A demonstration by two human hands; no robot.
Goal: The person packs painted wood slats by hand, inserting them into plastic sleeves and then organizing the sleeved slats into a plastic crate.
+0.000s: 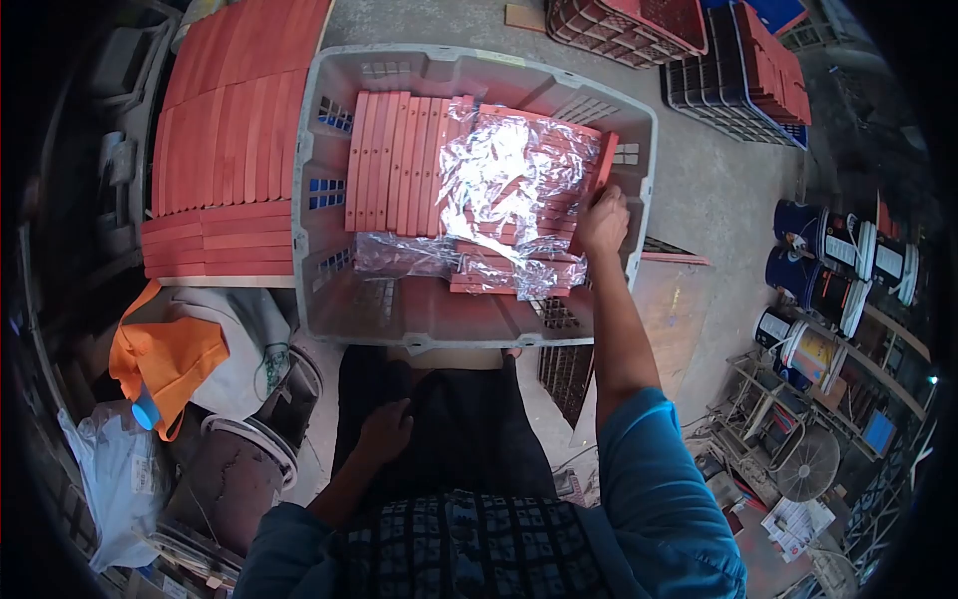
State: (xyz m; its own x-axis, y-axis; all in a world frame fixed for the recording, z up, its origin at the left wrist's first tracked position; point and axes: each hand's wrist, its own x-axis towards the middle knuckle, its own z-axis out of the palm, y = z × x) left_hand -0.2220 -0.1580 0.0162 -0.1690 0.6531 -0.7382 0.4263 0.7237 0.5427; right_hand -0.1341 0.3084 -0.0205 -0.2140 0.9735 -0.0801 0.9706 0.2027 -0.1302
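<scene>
A grey plastic crate [429,65] stands in front of me, holding rows of red slats [384,165]. Crumpled clear plastic film [499,180] lies over the middle of the slats and shines. At the right end of the crate, my right hand [605,222] is closed around one red slat [606,160] that leans at the end of the rows. My left hand [384,431] rests near my lap, below the crate and away from the slats; its fingers are dark and hard to make out.
Stacked red slats [225,130] lie to the left of the crate. An orange bag [170,349] and a bucket [230,479] are at lower left. Other crates [639,30] stand at upper right. Paint buckets [803,225] and a fan [806,464] are at right.
</scene>
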